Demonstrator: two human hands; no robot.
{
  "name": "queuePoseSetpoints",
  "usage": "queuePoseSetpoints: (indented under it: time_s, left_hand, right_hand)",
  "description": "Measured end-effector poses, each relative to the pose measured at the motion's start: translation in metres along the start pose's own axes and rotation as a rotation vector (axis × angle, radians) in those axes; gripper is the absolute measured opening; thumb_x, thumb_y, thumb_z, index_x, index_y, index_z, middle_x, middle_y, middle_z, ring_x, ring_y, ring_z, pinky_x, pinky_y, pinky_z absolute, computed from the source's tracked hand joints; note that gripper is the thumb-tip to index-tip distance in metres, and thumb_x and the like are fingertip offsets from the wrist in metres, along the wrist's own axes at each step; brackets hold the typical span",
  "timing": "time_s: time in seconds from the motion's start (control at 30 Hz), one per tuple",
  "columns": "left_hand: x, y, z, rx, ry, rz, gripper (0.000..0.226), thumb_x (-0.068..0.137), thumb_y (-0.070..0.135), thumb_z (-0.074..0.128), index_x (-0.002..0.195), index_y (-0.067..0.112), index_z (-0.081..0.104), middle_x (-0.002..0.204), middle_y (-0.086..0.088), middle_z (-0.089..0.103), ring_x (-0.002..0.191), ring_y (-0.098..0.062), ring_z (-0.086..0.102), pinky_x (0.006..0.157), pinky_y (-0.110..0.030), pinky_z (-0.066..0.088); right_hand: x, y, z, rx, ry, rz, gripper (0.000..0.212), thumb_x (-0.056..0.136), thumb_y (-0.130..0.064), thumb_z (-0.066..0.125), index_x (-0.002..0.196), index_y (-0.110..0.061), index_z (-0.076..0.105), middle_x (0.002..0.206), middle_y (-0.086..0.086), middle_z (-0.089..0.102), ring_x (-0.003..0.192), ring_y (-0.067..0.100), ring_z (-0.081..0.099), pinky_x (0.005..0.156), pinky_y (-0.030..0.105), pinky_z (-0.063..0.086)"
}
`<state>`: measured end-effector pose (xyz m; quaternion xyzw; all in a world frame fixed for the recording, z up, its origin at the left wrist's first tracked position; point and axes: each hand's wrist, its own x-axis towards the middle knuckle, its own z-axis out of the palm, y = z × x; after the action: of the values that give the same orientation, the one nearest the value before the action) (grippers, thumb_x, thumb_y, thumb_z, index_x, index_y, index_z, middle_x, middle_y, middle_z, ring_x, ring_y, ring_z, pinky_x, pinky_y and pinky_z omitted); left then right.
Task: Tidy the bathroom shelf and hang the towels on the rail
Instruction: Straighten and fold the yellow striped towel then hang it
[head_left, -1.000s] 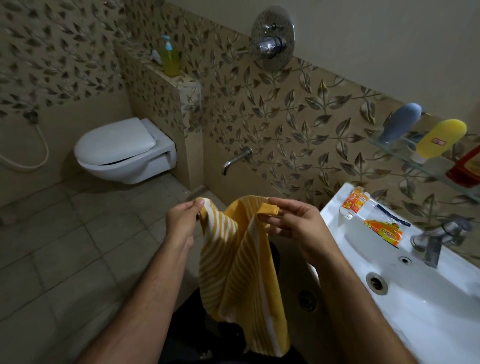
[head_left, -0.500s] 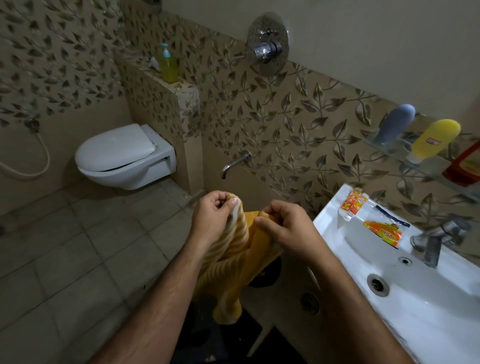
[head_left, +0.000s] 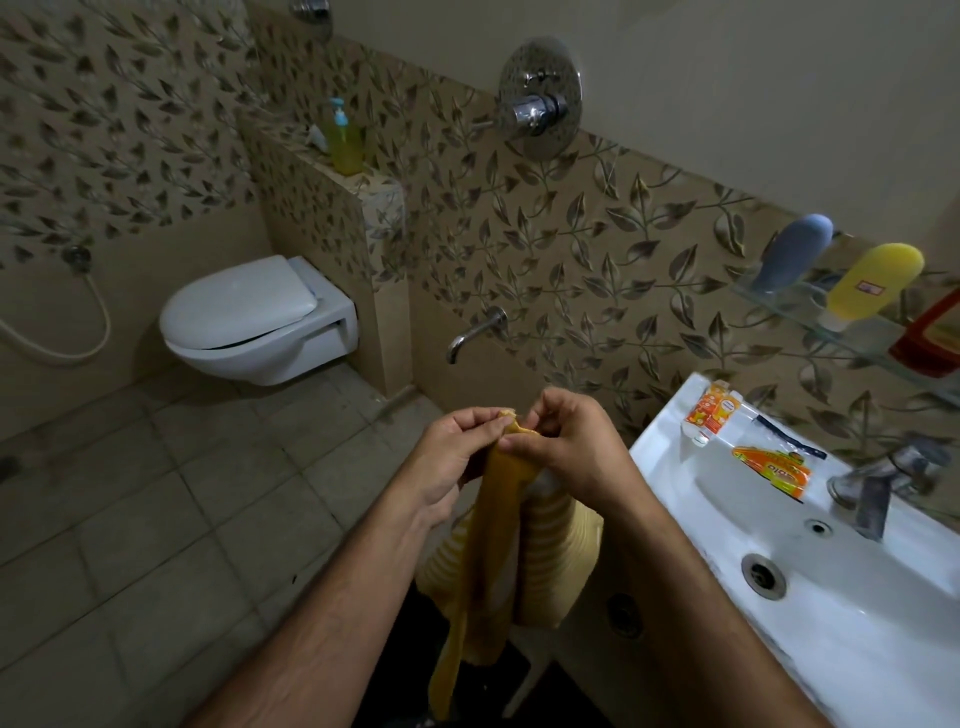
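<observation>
Head view, what have the hands got?

— Both hold one yellow striped towel (head_left: 524, 551). The left hand (head_left: 452, 457) pinches its top edge between thumb and curled fingers; the right hand (head_left: 566, 452) pinches the same edge just beside it. The two hands nearly touch, in front of the body and over the tiled floor (head_left: 156, 493).

— And the rest of the cloth?

— It hangs bunched below the hands in folds, one narrow strip trailing lower on the left side.

— What is to the right?

— A white sink (head_left: 831, 623), close to the right forearm. On its back ledge lie an orange-and-white tube (head_left: 714, 413) and an orange packet (head_left: 774, 465), near a metal tap (head_left: 878, 483).

— The shelf?

— A glass shelf (head_left: 841, 332) on the leaf-patterned wall above the sink. It carries a grey bottle (head_left: 795, 254) and a yellow bottle (head_left: 872, 280), both standing on their caps and tilted, with a red thing (head_left: 930, 343) at the frame's edge that I cannot make out.

— Further back?

— A white toilet (head_left: 254, 322) with its lid down, and a yellow pump bottle (head_left: 345, 140) on the ledge beside it.
</observation>
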<state>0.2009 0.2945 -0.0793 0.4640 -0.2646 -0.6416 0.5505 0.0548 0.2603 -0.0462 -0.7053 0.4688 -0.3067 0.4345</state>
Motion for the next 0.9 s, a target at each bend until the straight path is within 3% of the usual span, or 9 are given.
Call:
queuePoseSetpoints:
  time_s: [0.17,0.3,0.43,0.6,0.73,0.8,0.9]
  left_hand:
    - [-0.001,0.007,-0.002,0.025,-0.105,-0.056,0.010,0.086,0.016,0.063,0.094,0.014,0.069,0.074,0.002,0.072,0.065,-0.008,0.066,0.065,-0.024,0.051]
    - [0.000,0.008,-0.004,0.059,-0.124,-0.024,0.011,0.087,0.015,0.062,0.095,0.012,0.070,0.078,-0.001,0.071,0.070,-0.010,0.066,0.067,-0.024,0.052]
    - [-0.001,0.005,-0.006,0.051,-0.136,0.002,0.017,0.083,0.021,0.063,0.095,0.011,0.071,0.083,-0.005,0.071,0.075,-0.013,0.066,0.071,-0.027,0.052]
    - [-0.004,0.006,-0.007,0.022,-0.181,0.078,0.029,0.081,0.027,0.063,0.101,0.007,0.069,0.086,-0.006,0.071,0.077,-0.013,0.066,0.069,-0.023,0.053]
    - [-0.001,0.010,-0.006,0.087,-0.134,0.121,0.018,0.080,0.015,0.068,0.097,0.010,0.070,0.085,-0.006,0.072,0.076,-0.011,0.068,0.067,-0.022,0.053]
    - [0.003,0.013,-0.005,0.078,-0.083,0.124,0.010,0.086,0.009,0.063,0.093,0.010,0.070,0.077,-0.004,0.071,0.068,-0.010,0.066,0.062,-0.020,0.053]
    - [0.006,0.022,-0.011,0.053,-0.063,0.152,0.011,0.092,0.006,0.055,0.094,0.007,0.066,0.070,0.000,0.070,0.063,-0.007,0.064,0.057,-0.017,0.052]
  right_hand:
    - [0.000,-0.002,-0.002,-0.110,0.051,-0.028,0.029,0.067,-0.018,0.089,0.068,-0.018,0.060,0.067,0.011,0.069,0.058,0.014,0.060,0.055,0.032,0.050]
    - [-0.003,-0.005,0.001,-0.082,0.075,-0.012,0.035,0.070,-0.022,0.088,0.078,-0.008,0.057,0.068,0.010,0.068,0.057,0.009,0.056,0.052,0.028,0.046]
    - [-0.005,-0.007,0.003,-0.136,0.092,0.008,0.036,0.071,-0.030,0.087,0.077,-0.012,0.055,0.062,-0.004,0.060,0.053,0.001,0.049,0.049,0.021,0.041]
    - [-0.005,-0.006,0.007,-0.218,0.194,-0.038,0.034,0.074,-0.036,0.083,0.073,-0.019,0.053,0.062,-0.006,0.059,0.056,0.005,0.049,0.051,0.028,0.043]
    - [-0.002,-0.009,0.011,-0.309,0.233,-0.095,0.025,0.079,-0.026,0.078,0.077,-0.018,0.055,0.067,-0.004,0.061,0.064,0.014,0.059,0.060,0.042,0.053]
    - [0.000,-0.009,0.014,-0.252,0.195,-0.095,0.031,0.074,-0.028,0.083,0.079,-0.019,0.054,0.067,-0.002,0.063,0.065,0.018,0.061,0.059,0.039,0.052]
    - [0.005,-0.009,0.012,-0.240,0.006,-0.075,0.038,0.070,-0.027,0.087,0.084,-0.021,0.052,0.061,-0.004,0.061,0.056,0.011,0.053,0.054,0.029,0.044]
